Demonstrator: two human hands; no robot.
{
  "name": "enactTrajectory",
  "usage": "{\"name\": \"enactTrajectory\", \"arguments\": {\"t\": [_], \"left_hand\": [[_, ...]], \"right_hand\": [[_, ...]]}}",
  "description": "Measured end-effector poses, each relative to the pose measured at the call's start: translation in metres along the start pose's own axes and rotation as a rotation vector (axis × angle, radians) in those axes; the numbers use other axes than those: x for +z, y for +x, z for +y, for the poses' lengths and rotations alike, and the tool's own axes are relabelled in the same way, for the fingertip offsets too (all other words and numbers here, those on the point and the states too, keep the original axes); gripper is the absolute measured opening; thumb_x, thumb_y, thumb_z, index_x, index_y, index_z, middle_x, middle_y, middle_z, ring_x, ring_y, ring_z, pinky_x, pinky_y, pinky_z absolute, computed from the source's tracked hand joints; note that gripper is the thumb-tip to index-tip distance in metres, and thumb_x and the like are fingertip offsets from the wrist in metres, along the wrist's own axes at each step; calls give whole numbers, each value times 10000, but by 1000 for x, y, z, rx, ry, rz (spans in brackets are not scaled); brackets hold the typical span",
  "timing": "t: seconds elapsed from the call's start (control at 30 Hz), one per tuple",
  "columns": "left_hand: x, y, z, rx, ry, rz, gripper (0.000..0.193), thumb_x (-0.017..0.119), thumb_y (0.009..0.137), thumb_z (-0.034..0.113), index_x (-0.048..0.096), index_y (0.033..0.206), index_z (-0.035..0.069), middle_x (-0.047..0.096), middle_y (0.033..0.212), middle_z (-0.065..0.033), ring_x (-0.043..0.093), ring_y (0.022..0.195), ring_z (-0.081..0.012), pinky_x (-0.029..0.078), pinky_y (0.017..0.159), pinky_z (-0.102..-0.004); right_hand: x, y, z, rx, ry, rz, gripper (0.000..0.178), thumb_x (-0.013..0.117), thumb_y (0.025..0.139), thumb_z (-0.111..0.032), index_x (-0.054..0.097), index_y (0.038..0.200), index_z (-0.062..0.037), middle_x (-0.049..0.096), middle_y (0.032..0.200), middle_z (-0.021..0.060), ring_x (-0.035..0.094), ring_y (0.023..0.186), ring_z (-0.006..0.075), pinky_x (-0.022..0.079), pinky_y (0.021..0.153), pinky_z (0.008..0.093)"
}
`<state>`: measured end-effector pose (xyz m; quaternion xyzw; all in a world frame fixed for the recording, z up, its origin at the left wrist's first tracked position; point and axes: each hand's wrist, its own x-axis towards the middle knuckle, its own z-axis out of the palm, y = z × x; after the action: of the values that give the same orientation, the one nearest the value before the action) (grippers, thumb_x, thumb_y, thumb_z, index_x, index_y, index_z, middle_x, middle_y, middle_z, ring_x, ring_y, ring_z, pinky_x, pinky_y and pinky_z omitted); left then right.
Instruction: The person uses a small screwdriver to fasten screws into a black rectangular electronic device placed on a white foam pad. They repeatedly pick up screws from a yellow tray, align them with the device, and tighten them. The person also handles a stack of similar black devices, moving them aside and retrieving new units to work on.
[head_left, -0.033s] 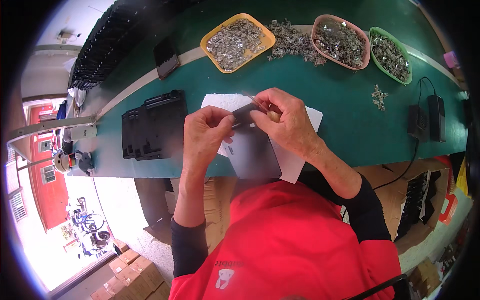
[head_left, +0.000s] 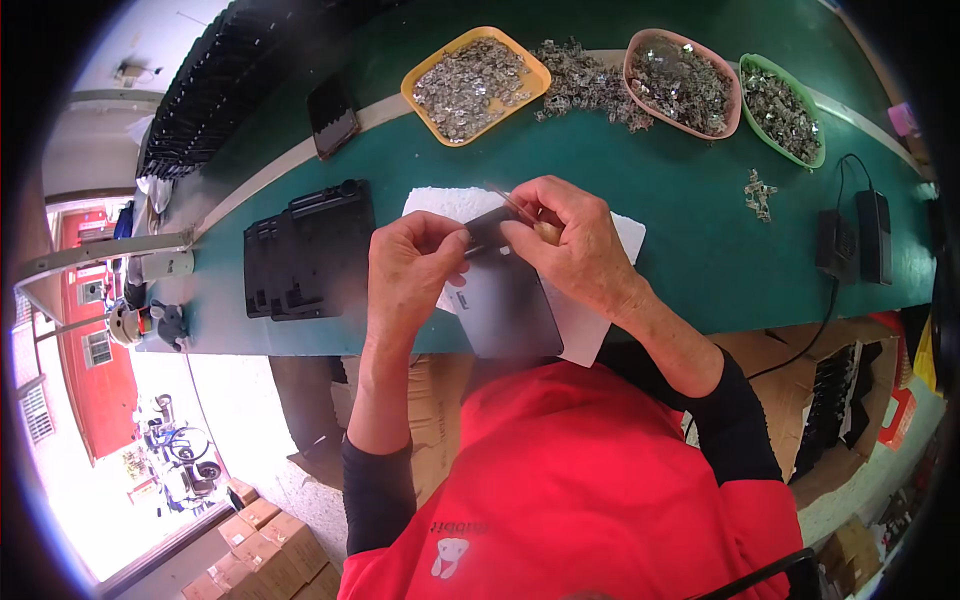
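A dark grey plastic panel (head_left: 510, 305) leans in front of me, its near end close to my red shirt and its far end between my hands. My left hand (head_left: 405, 265) is closed in a pinch at the panel's far left edge. What sits between thumb and forefinger is too small to make out. My right hand (head_left: 578, 240) is closed round a thin pointed tool with a tan handle (head_left: 547, 232). Its slim shaft runs out to the upper left above the panel. Beneath the panel lies a white sheet (head_left: 622, 238).
Black plastic panels (head_left: 310, 255) lie stacked at left, near a phone (head_left: 332, 118). Small metal clips fill a yellow tray (head_left: 410, 85), a pink tray (head_left: 738, 105) and a green tray (head_left: 820, 150). Loose clips (head_left: 758, 196) and black adapters (head_left: 873, 238) with a cord are at right.
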<state>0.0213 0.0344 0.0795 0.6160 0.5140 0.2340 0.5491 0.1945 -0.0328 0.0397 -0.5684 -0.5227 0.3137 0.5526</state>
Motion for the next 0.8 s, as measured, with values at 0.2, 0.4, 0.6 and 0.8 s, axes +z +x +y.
{"name": "enactTrajectory", "arguments": {"t": [0.2, 0.4, 0.6, 0.8], "left_hand": [[8, 1, -2, -12, 40, 48, 109, 652, 821, 38, 646, 864, -62, 645, 689, -70, 608, 564, -98, 499, 482, -230], [14, 5, -4, -11, 208, 102, 162, 686, 791, 70, 652, 915, -28, 636, 682, -62, 603, 589, -113, 483, 498, -262], [17, 3, -16, 318, 633, 196, 177, 711, 789, 62, 684, 956, 10, 647, 866, -74, 587, 722, -128, 467, 650, -267], [15, 10, -22, 291, 546, 93, 181, 689, 799, 128, 706, 951, 32, 638, 894, -92, 595, 862, -230, 469, 797, -326]], "right_hand": [[-2, 0, 8, -24, -22, 5, 164, 697, 782, -59, 621, 915, 1, 576, 753, 28, 513, 658, 84, 437, 585, 241], [-6, -1, 12, 44, 46, -16, 191, 654, 753, -89, 601, 899, 23, 633, 845, 170, 629, 789, 331, 498, 712, 389], [-7, -3, 20, 35, 35, -41, 187, 691, 819, -67, 619, 970, 16, 627, 811, 36, 558, 713, 69, 467, 623, 241], [-16, 0, 15, 102, -76, -113, 223, 673, 781, -130, 608, 936, 15, 637, 867, 164, 624, 758, 343, 496, 686, 382]]}}
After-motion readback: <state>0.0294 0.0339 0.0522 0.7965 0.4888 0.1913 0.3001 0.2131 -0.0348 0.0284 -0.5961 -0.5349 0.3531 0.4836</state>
